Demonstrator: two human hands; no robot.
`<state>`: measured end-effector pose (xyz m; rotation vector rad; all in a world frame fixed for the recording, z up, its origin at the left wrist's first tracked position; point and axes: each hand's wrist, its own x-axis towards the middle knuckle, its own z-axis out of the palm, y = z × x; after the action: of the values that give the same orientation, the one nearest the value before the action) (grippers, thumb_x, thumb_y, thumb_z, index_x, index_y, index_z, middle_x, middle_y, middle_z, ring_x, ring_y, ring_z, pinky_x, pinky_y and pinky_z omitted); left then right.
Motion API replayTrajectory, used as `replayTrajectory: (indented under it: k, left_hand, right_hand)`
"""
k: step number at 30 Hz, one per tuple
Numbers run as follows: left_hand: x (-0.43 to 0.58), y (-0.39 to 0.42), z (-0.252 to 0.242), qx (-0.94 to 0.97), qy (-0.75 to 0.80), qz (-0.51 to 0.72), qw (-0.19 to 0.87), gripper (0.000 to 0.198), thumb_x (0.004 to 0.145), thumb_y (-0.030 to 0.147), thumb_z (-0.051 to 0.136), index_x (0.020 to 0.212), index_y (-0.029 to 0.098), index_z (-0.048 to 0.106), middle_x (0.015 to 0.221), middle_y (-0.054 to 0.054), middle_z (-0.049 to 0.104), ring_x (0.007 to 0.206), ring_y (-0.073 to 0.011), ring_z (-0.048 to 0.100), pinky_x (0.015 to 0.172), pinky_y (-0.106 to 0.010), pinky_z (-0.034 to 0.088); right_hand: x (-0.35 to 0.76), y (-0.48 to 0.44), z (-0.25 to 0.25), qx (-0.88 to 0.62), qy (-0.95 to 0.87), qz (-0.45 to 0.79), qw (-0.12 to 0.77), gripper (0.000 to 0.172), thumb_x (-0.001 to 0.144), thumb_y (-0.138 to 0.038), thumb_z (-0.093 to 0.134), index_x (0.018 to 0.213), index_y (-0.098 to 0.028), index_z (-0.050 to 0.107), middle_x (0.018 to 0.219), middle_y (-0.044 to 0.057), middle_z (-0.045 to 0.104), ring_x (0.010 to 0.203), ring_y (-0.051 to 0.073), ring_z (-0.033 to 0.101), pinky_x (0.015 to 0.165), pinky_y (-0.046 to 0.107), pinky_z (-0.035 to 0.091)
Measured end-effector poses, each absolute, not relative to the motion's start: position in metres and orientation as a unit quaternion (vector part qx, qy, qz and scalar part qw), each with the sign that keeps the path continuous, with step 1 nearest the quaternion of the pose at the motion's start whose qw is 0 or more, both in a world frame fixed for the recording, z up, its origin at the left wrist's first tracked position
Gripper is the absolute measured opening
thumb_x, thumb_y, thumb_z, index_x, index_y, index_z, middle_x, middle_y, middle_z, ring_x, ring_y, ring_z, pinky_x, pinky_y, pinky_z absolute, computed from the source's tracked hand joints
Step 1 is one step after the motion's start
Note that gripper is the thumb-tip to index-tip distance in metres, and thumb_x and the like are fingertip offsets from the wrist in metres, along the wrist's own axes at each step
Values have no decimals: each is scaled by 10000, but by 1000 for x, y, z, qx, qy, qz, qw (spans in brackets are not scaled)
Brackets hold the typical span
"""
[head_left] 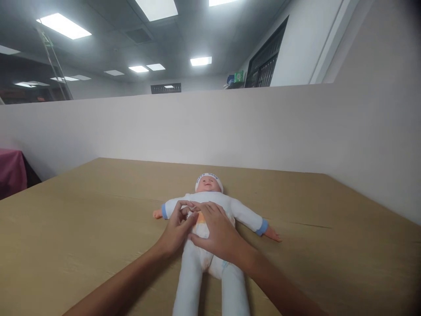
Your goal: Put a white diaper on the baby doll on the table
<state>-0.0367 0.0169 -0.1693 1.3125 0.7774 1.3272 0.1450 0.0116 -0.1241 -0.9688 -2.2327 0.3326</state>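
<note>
A baby doll (222, 199) lies on its back, head away from me, arms out to both sides. It wears a white top with blue cuffs, white leg coverings and a white patterned cap. Around its hips is a white diaper (202, 230) with an orange patch at the front waist. My left hand (179, 224) pinches the diaper's waist edge on the left between thumb and fingers. Across the front of the diaper rests my right hand (219, 230), fingers stretched toward the waistband and thumb apart. The fingers partly hide the waistband.
The doll lies on a wide brown tabletop (98, 206). A low white partition (197, 127) closes off the far side and continues along the right. At the far left hangs a dark pink cloth (12, 171).
</note>
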Motion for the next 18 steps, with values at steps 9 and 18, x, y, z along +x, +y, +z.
replayTrajectory:
  k: [9,18]
  left_hand:
    - [-30,6,-163,575,408,540,460,360,1058,521,689,1262,273,524,974,17,665,870,-152,551,868,-293,459]
    - [-32,4,-162,567,331,537,529,321,1113,551,573,1237,267,485,944,20,594,905,-170,552,893,-311,442]
  right_hand:
    - [145,7,-118,-375,-854,138,333,653,857,-222,811,1475,-268,605,1431,82,697,1375,333,588,1225,549,415]
    - [146,6,-118,-386,-857,125,318,575,887,-252,786,1438,-256,620,1353,85,703,1311,327,599,1178,534,444]
